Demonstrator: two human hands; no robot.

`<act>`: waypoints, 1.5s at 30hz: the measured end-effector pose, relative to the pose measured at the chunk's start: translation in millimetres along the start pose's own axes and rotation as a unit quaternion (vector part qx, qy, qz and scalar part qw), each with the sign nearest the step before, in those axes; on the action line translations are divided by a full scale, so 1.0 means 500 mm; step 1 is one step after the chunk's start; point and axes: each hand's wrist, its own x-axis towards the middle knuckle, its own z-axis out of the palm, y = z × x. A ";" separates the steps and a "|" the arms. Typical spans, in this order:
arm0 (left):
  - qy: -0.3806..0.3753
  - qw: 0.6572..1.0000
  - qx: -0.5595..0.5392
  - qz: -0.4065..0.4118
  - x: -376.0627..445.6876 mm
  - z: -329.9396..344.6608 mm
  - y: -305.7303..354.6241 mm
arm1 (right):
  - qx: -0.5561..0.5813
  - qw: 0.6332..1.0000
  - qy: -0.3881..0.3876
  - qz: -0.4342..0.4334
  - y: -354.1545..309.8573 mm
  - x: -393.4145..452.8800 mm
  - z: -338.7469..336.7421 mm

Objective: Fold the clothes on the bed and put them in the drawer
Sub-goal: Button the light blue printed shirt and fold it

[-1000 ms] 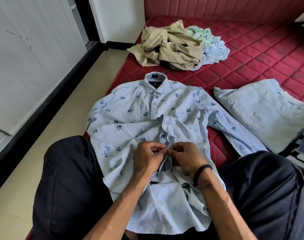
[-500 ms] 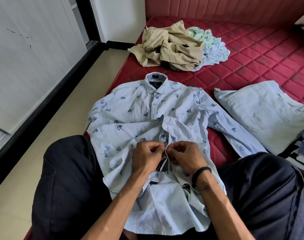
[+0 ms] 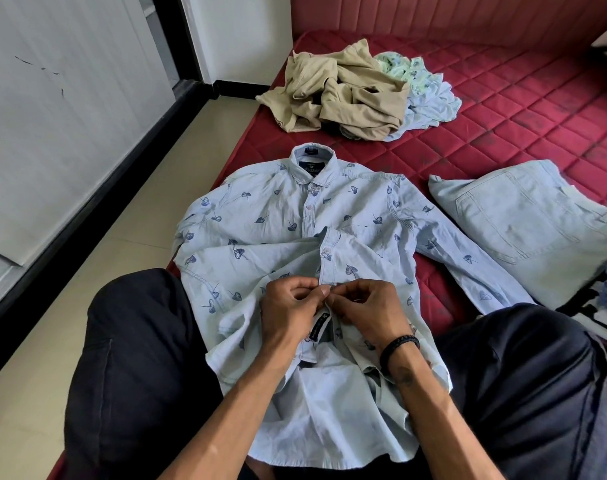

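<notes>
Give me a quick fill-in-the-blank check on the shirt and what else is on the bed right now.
1. Both hands, left hand and right hand, pinch the front placket of the leaf-print ____ spread on the bed.
2. The crumpled heap near the far edge is topped by a garment coloured ____.
3. The folded pale jeans lie to the shirt's ____.
4. A black ____ circles the right wrist.

Missing words: shirt; beige; right; bracelet

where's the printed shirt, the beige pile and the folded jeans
printed shirt [image 3: 267, 216], head view, chest panel
beige pile [image 3: 343, 95], head view, middle of the heap
folded jeans [image 3: 523, 216], head view, back pocket
</notes>
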 end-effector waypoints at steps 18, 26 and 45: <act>-0.080 0.983 0.134 0.095 0.032 -0.012 -0.013 | 0.260 0.941 -0.089 0.200 0.000 0.012 -0.010; -0.067 0.971 0.201 0.109 0.062 -0.043 0.016 | 0.020 0.997 -0.019 0.067 -0.008 0.046 -0.004; -0.025 0.896 0.431 0.098 0.697 -0.155 0.151 | -0.438 0.895 0.076 -0.036 -0.174 0.648 -0.132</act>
